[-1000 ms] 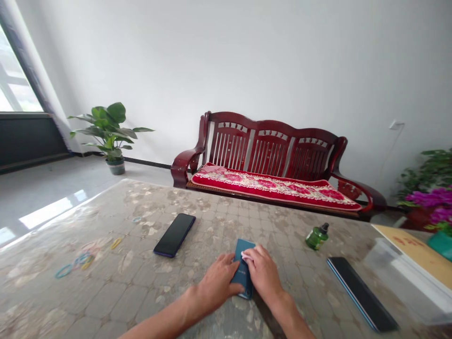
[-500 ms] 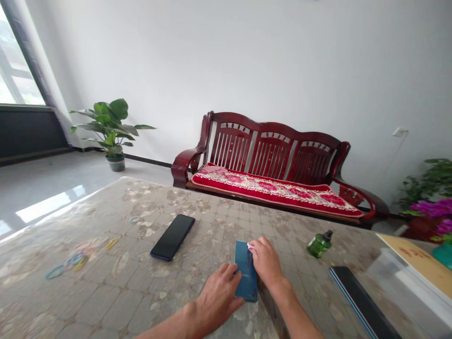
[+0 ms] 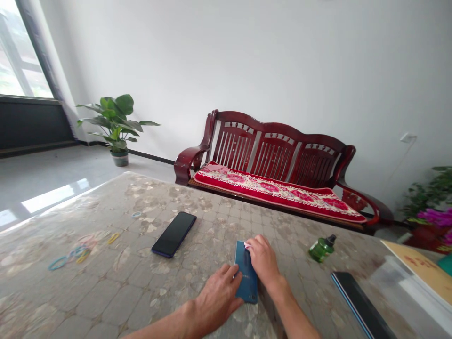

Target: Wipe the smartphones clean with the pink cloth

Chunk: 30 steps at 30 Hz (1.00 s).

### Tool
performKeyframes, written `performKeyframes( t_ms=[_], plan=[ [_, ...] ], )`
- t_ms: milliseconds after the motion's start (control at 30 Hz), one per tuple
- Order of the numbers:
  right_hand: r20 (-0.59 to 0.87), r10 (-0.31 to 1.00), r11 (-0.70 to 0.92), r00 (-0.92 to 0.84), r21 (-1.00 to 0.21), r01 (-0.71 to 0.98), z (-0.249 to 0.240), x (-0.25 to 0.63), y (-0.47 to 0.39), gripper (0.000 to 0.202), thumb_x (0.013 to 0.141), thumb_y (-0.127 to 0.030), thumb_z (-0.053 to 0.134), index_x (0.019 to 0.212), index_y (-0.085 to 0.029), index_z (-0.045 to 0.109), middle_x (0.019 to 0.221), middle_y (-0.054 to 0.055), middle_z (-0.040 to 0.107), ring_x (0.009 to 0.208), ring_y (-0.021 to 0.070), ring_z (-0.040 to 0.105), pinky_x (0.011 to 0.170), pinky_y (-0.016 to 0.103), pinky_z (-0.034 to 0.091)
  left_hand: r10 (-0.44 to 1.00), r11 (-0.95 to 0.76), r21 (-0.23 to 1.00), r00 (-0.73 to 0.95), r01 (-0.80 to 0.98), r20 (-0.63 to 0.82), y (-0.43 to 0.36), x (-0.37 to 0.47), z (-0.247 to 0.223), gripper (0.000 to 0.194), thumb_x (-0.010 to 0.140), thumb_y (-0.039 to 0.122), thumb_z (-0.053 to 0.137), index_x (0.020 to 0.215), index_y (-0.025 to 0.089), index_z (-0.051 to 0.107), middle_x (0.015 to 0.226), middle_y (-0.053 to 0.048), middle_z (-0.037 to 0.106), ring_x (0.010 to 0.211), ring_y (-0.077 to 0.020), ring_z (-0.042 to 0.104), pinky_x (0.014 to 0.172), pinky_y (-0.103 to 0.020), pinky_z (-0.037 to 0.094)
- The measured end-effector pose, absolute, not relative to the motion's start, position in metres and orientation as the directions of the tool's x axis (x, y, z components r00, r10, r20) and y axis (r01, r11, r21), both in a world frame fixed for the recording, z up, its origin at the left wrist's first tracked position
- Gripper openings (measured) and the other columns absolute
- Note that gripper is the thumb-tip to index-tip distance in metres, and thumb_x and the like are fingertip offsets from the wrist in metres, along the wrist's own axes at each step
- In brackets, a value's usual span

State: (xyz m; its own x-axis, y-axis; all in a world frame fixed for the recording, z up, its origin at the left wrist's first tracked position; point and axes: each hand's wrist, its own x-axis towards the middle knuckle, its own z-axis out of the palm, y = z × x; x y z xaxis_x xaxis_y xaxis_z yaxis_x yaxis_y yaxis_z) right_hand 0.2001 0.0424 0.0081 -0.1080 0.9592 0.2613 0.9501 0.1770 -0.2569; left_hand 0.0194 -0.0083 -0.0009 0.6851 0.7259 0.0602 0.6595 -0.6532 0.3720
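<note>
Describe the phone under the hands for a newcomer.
Before the wooden bench stands the patterned table. On it, the left hand and right hand meet at the phone. It alone shows a blue back; the left phone and right phone show dark screens.

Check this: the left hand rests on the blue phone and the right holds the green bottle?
The head view shows the right hand holding something pale, not the green bottle, which sits apart on the table. The left hand does rest on the blue phone.
</note>
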Motion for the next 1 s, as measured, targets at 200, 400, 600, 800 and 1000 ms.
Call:
performKeyframes(
  t_ms=[200,400,600,800,1000],
  plan=[
    [0.260,0.954,0.221,-0.150,-0.270,0.937,0.005,0.200,0.033,0.022,0.091,-0.014,0.050,0.089,-0.024,0.069,0.094,0.003,0.065,0.094,0.0171,0.059,0.083,0.025,0.042,0.724,-0.656,0.355,0.688,0.666,0.050,-0.009,0.019,0.001,0.031,0.092,0.033,0.061,0.118,0.017,0.060,0.124,-0.011,0.059,0.111,-0.0288,0.053,0.100,-0.039,0.045],
    [0.261,0.935,0.311,-0.240,-0.280,0.908,0.004,0.198,0.017,0.024,0.093,-0.015,0.047,0.088,-0.025,0.068,0.092,0.002,0.064,0.093,0.0168,0.059,0.083,0.025,0.042,0.722,-0.665,0.344,0.688,0.663,0.070,-0.009,0.020,-0.001,0.031,0.092,0.034,0.062,0.117,0.016,0.060,0.121,-0.011,0.060,0.107,-0.0287,0.054,0.097,-0.039,0.046],
    [0.249,0.954,0.227,-0.168,-0.235,0.945,0.010,0.188,0.054,0.024,0.093,-0.016,0.047,0.090,-0.025,0.070,0.095,0.003,0.065,0.096,0.0170,0.059,0.085,0.025,0.042,0.708,-0.685,0.331,0.700,0.649,0.091,-0.008,0.021,-0.007,0.029,0.094,0.035,0.060,0.117,0.016,0.061,0.120,-0.011,0.061,0.108,-0.0294,0.054,0.096,-0.040,0.045],
    [0.245,0.938,0.310,-0.245,-0.276,0.910,0.006,0.189,0.030,0.025,0.092,-0.015,0.048,0.088,-0.026,0.070,0.093,0.002,0.065,0.094,0.0165,0.059,0.084,0.025,0.042,0.705,-0.690,0.310,0.703,0.654,0.087,-0.009,0.022,-0.005,0.031,0.095,0.036,0.059,0.117,0.015,0.061,0.119,-0.012,0.062,0.108,-0.0296,0.054,0.096,-0.040,0.045],
    [0.258,0.936,0.306,-0.239,-0.261,0.916,0.009,0.188,0.038,0.022,0.091,-0.016,0.051,0.087,-0.027,0.071,0.092,0.001,0.066,0.092,0.0163,0.059,0.083,0.025,0.042,0.717,-0.673,0.336,0.693,0.659,0.075,-0.009,0.021,-0.003,0.027,0.095,0.035,0.058,0.115,0.017,0.062,0.119,-0.011,0.062,0.107,-0.0279,0.055,0.097,-0.038,0.045]
  ],
)
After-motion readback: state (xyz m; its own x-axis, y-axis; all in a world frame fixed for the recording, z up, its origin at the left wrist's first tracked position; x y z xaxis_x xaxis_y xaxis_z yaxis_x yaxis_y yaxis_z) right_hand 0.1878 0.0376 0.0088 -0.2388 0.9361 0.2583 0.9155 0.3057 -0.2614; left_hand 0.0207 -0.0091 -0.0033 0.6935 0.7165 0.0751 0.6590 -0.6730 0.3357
